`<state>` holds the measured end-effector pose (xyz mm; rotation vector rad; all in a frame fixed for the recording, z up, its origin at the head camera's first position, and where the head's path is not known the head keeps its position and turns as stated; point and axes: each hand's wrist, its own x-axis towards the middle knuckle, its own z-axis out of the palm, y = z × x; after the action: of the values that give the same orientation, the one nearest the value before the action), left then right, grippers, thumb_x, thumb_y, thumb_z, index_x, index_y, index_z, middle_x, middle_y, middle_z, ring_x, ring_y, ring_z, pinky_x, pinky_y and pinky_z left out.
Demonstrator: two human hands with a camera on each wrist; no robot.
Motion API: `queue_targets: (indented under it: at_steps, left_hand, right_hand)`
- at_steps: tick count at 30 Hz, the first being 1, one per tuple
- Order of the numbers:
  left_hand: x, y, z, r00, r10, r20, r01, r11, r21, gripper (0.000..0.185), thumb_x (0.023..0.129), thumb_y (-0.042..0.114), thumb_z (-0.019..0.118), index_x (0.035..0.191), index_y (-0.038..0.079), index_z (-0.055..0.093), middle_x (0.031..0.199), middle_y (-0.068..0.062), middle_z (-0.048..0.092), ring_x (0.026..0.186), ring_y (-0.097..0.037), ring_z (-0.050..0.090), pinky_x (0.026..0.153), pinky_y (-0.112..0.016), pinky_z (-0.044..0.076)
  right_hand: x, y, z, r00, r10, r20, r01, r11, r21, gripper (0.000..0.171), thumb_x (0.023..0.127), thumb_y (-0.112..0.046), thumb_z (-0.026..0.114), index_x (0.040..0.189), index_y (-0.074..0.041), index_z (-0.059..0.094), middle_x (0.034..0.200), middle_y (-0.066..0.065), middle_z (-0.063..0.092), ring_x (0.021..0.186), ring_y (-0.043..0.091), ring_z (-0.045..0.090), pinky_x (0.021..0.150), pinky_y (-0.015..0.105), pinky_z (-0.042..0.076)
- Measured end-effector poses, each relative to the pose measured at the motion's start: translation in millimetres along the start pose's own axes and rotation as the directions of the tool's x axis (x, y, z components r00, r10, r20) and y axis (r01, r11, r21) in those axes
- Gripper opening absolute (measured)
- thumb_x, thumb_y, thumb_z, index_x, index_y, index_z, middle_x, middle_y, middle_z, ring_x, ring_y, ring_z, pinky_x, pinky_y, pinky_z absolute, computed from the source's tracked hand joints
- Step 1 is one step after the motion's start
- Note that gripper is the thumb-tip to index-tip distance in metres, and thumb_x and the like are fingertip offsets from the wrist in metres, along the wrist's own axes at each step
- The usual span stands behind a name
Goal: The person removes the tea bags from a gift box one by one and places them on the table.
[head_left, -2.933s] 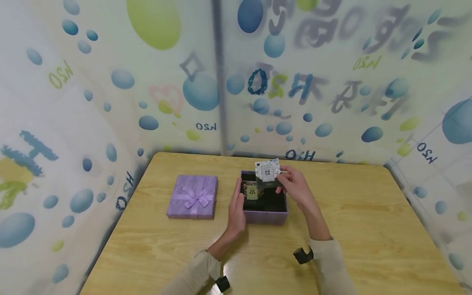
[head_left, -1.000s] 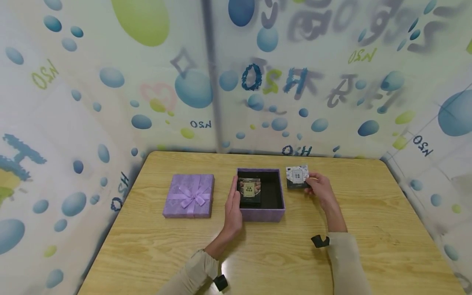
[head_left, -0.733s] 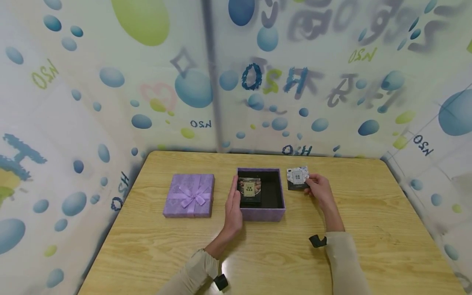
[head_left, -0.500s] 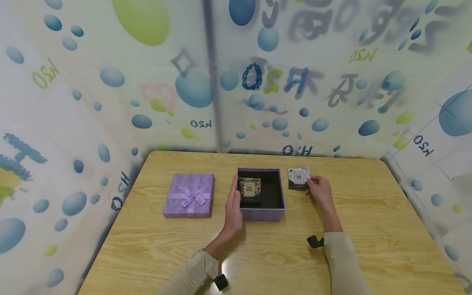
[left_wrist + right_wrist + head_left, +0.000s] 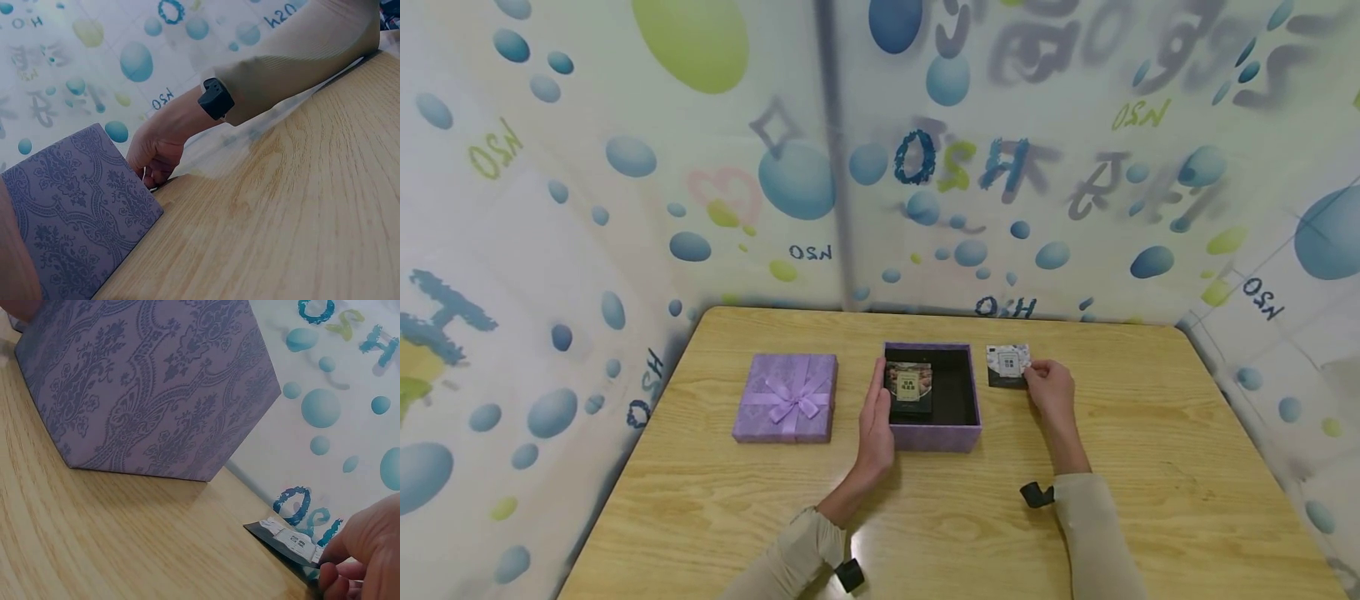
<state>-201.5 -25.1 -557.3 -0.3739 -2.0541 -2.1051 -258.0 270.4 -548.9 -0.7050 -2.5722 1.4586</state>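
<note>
While the left hand [image 5: 877, 417] rests with straight fingers flat against the left outer wall of the open purple box [image 5: 934, 435], the right hand [image 5: 1051, 390] sits on the wooden table [image 5: 1150, 467] just right of that box. Its fingers are curled and its fingertips [image 5: 337, 578] meet the near right edge of a small packet [image 5: 1007, 366] that lies flat on the table; the right wrist view shows them on the packet's edge, though whether they pinch it or merely touch it cannot be told. That packet is dark with a pale patterned face and a small printed label, and it lies close beside the box's right wall, toward the far side of the table. Inside the box, against its dark lining, 1 more packet [image 5: 909, 390] with a yellowish label lies in the left half. Well to the left, apart from the box, the purple lid [image 5: 785, 408] with its ribbon bow lies flat.
</note>
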Motion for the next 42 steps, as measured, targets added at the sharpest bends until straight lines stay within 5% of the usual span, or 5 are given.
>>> queue_targets:
  at_steps: [8,15,23,30,42]
  left_hand:
    - [0.4,-0.5,-0.2,1.0,0.0,0.001,0.0,1.0,-0.003,0.052,0.115,0.01,0.022,0.167,0.004,0.018,0.174,-0.005,0.017,0.161,-0.025,0.011,0.125,-0.021,0.012]
    - [-0.1,-0.2,0.3,1.0,-0.005,0.001,0.005,1.0,-0.001,0.052,0.116,0.014,0.023,0.168,0.013,0.019,0.174,-0.001,0.017,0.161,-0.021,0.011,0.126,-0.026,0.012]
    - [0.2,-0.2,0.6,1.0,-0.011,0.002,0.011,1.0,-0.008,0.053,0.115,0.01,0.023,0.167,0.005,0.016,0.174,-0.004,0.017,0.161,-0.021,0.011,0.124,-0.02,0.013]
    - [0.1,-1.2,0.2,1.0,-0.022,0.003,0.022,1.0,-0.004,0.053,0.116,0.013,0.024,0.168,0.01,0.017,0.174,0.0,0.017,0.16,-0.016,0.012,0.124,-0.019,0.013]
    - [0.3,-1.2,1.6,1.0,0.0,-0.002,0.0,1.0,-0.013,0.053,0.115,0.01,0.023,0.168,0.007,0.017,0.174,-0.003,0.017,0.161,-0.022,0.011,0.124,-0.02,0.013]
  right_hand:
    - [-2.1,-1.4,1.4,1.0,0.027,0.001,-0.027,1.0,-0.009,0.036,0.105,-0.015,0.056,0.133,0.008,0.062,0.114,0.022,0.066,0.077,0.014,0.06,0.06,0.02,0.048]
    - [-1.7,-0.2,1.4,1.0,0.016,0.002,-0.016,1.0,-0.011,0.037,0.105,-0.016,0.055,0.133,0.008,0.062,0.117,0.023,0.066,0.079,0.015,0.061,0.06,0.019,0.048]
    - [-4.2,-1.1,-1.6,1.0,0.01,0.027,-0.009,1.0,-0.016,0.037,0.105,-0.016,0.053,0.132,0.009,0.06,0.119,0.025,0.066,0.079,0.015,0.063,0.061,0.02,0.05]
    - [-9.5,-6.4,-5.6,0.998,0.005,0.063,0.003,0.991,-0.133,0.04,0.104,-0.019,0.052,0.131,0.01,0.057,0.125,0.03,0.063,0.105,0.034,0.062,0.081,0.038,0.052]
    - [-14.3,-11.9,-13.1,0.995,-0.006,0.098,0.029,0.972,-0.233,0.051,0.105,-0.021,0.05,0.141,0.015,0.047,0.13,0.034,0.052,0.111,0.041,0.051,0.093,0.053,0.049]
